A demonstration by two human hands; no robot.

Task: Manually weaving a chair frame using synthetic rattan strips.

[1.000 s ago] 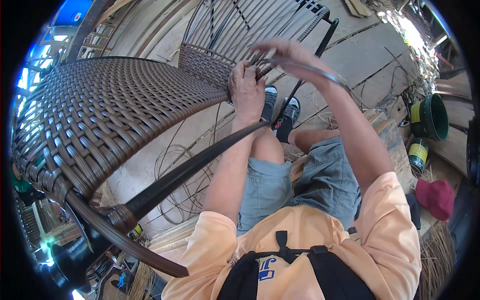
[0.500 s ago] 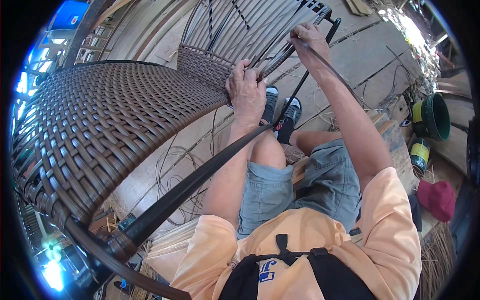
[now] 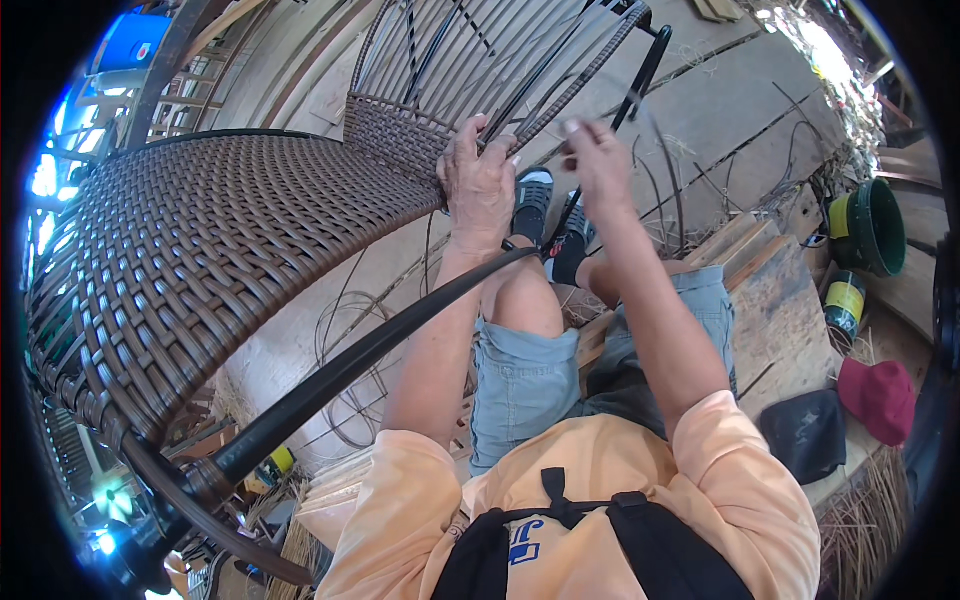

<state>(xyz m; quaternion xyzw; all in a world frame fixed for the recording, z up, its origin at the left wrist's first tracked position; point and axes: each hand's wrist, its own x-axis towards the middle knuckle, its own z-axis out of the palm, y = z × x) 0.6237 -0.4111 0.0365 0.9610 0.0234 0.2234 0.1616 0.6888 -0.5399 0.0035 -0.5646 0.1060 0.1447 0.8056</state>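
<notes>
A brown woven chair (image 3: pixel 190 220) of flat, glossy strips lies across the left and top of the view. Its tightly woven panel bends into a second part where bare strips (image 3: pixel 520 60) run lengthwise between frame bars. At the lower end of that part's wrapped side rail (image 3: pixel 580 85), my left hand (image 3: pixel 478 185) grips the woven edge with bent fingers. To its right, my right hand (image 3: pixel 598 170) hangs in the air, fingers bent and partly smeared by motion. A loose brown strip (image 3: pixel 672 170) curves beside it, blurred; whether the hand holds it does not show.
A black frame bar (image 3: pixel 370 375) slants between the chair and my body. Coiled strips (image 3: pixel 350 330) lie on the floor. At right are a green bucket (image 3: pixel 872 232), a green-and-yellow can (image 3: pixel 843 305), a maroon cap (image 3: pixel 876 400), a dark cloth item (image 3: pixel 803 435) and wooden boards (image 3: pixel 785 300).
My right hand has dropped down from the side rail, and the loose strip has swung away to its right. The left hand stays on the woven edge, shifted slightly left.
</notes>
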